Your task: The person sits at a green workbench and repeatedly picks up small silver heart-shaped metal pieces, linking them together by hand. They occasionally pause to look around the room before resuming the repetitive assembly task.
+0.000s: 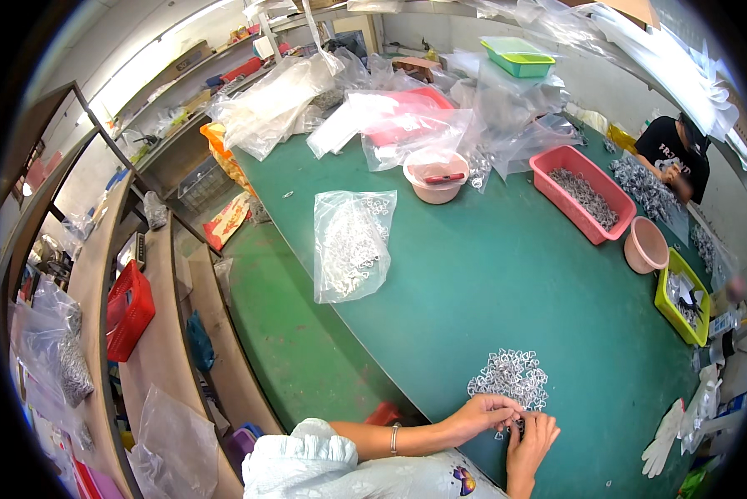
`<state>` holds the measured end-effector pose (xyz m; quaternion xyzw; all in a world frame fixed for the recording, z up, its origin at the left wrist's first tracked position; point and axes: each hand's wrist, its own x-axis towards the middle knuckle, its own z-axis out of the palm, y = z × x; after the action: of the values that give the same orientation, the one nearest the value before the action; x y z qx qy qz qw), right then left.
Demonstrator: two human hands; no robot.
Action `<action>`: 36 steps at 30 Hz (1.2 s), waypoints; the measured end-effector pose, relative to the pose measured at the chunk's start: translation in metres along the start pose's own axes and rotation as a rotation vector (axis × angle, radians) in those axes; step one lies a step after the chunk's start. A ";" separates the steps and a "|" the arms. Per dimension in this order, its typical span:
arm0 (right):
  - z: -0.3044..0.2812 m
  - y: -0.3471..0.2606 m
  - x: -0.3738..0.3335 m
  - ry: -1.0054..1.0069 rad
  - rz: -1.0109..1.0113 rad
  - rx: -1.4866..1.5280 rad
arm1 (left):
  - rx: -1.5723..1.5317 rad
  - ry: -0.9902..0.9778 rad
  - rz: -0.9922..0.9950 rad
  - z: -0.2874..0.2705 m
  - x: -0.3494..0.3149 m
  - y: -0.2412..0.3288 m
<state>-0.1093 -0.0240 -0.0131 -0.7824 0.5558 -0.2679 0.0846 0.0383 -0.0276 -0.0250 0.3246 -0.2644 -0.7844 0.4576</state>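
A heap of small silver heart-shaped metal pieces lies on the green table just beyond my hands. My left hand comes in from the left, a bracelet on its wrist, with thumb and finger pinched together at the near edge of the heap. Right beside it, my right hand has its fingers curled in close to the left fingertips. Whatever sits between the fingers is too small to make out. A clear plastic bag filled with similar light metal pieces lies flat at the table's left edge.
A pink tray of metal parts, a pink bowl and a yellow-green basket line the right side. Another pink bowl stands farther back by plastic bags. Across the table a person handles parts. White glove lies at right.
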 end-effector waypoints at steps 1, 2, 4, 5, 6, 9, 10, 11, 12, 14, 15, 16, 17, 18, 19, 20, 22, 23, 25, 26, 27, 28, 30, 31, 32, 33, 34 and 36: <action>0.000 0.002 -0.001 0.000 -0.005 0.003 | -0.008 0.007 -0.007 0.000 0.000 -0.002; 0.002 0.004 -0.002 0.001 -0.009 0.006 | -0.016 0.014 -0.014 -0.001 0.001 -0.004; 0.005 0.008 -0.004 0.009 0.002 0.017 | -0.036 0.020 -0.024 -0.002 0.002 -0.006; 0.006 0.009 -0.005 0.017 0.017 0.025 | -0.048 0.020 -0.026 -0.002 0.003 -0.007; 0.007 0.009 -0.006 0.023 0.031 0.034 | -0.060 0.023 -0.029 -0.002 0.002 -0.007; 0.006 0.006 -0.007 -0.004 0.021 0.064 | -0.046 0.012 -0.029 -0.004 0.000 -0.008; 0.005 0.007 -0.007 0.022 0.022 0.097 | -0.037 0.017 -0.030 -0.004 -0.001 -0.007; 0.006 0.008 -0.007 0.047 0.025 0.130 | -0.028 0.023 -0.031 -0.004 -0.003 -0.005; 0.004 0.010 -0.008 0.072 0.032 0.155 | -0.024 0.022 -0.038 -0.003 -0.003 -0.005; 0.002 0.008 -0.007 0.101 0.246 0.426 | 0.029 0.049 -0.033 -0.002 -0.004 -0.001; -0.001 0.009 -0.008 0.124 0.365 0.554 | 0.055 0.053 -0.042 0.000 -0.004 0.002; 0.001 0.014 -0.008 0.173 0.381 0.724 | 0.067 0.049 -0.020 0.004 -0.003 0.002; 0.000 0.016 -0.008 0.142 0.495 0.854 | 0.129 0.045 -0.003 0.004 -0.002 0.007; -0.004 0.015 -0.006 0.123 0.621 0.980 | 0.139 0.057 -0.014 0.008 -0.003 0.010; -0.001 0.019 -0.009 0.142 0.688 1.114 | 0.152 0.061 -0.023 0.010 -0.002 0.013; 0.000 0.021 -0.010 0.117 0.713 1.291 | 0.164 0.059 -0.001 0.011 -0.003 0.014; -0.005 0.019 -0.008 0.030 0.739 1.597 | 0.188 0.054 0.037 0.014 -0.007 0.015; -0.007 0.018 -0.011 0.001 0.768 1.678 | 0.207 0.039 0.061 0.018 -0.006 0.017; -0.005 0.018 -0.013 -0.083 0.790 1.857 | 0.222 0.005 0.060 0.024 -0.005 0.020; -0.007 0.017 -0.013 -0.089 0.813 1.892 | 0.243 -0.017 0.053 0.027 -0.004 0.022; -0.010 0.013 -0.012 -0.108 0.834 1.936 | 0.268 -0.028 0.051 0.030 -0.005 0.025; -0.012 0.010 -0.012 -0.131 0.852 1.979 | 0.271 -0.018 0.014 0.033 -0.006 0.026; -0.011 0.007 -0.015 -0.113 0.865 1.992 | 0.275 -0.042 0.070 0.031 -0.006 0.020; -0.010 0.007 -0.016 -0.108 0.870 1.998 | 0.276 -0.052 0.101 0.030 -0.006 0.018; -0.010 0.007 -0.017 -0.108 0.867 2.020 | 0.303 -0.053 0.107 0.030 -0.007 0.017; -0.010 0.007 -0.017 -0.107 0.861 2.041 | 0.330 -0.057 0.114 0.029 -0.007 0.018; -0.011 0.007 -0.018 -0.106 0.855 2.061 | 0.358 -0.060 0.123 0.028 -0.007 0.018; -0.010 0.006 -0.018 -0.049 0.814 1.993 | 0.368 -0.030 0.081 0.030 -0.008 0.020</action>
<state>-0.1238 -0.0085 -0.0131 -0.1223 0.3039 -0.5363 0.7779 0.0296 -0.0257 0.0113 0.3802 -0.4229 -0.7085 0.4180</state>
